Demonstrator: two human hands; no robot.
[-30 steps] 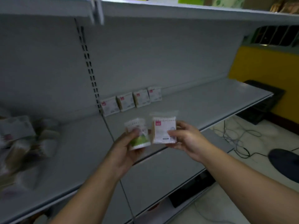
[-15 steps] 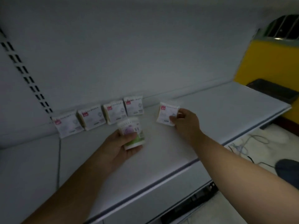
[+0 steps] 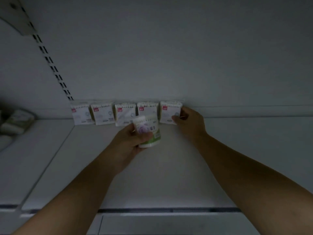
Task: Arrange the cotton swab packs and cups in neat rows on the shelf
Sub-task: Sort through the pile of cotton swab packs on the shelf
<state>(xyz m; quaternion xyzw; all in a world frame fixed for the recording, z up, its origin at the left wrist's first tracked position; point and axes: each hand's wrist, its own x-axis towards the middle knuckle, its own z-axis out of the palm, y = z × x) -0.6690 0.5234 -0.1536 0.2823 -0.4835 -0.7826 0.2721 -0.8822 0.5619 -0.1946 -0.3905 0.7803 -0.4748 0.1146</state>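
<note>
Here, just below mid-frame, the left hand [image 3: 133, 141] grips a cup [image 3: 149, 133], fingers curled round its side and thumb across the front. The cup is tilted, with its base toward the camera, and is held above the shelf [image 3: 169, 175]. It has a purple flower print and a green band near the base; what is inside is too blurred to tell. To its right the right hand [image 3: 189, 122] pinches the right edge of the end pack [image 3: 169, 112], thumb on the front and fingers curled behind. This pack stands upright against the back wall [image 3: 169, 56], closing a row of five. The other four packs [image 3: 101, 114] run leftward from it, side by side, each with a red tag at its top left and white swab tips showing along the top. The cup hides the lower part of the fourth. A slotted upright [image 3: 50, 65] climbs from the row's left end toward the upper left. At the left edge lies a blurred pile [image 3: 17, 121] of goods.
</note>
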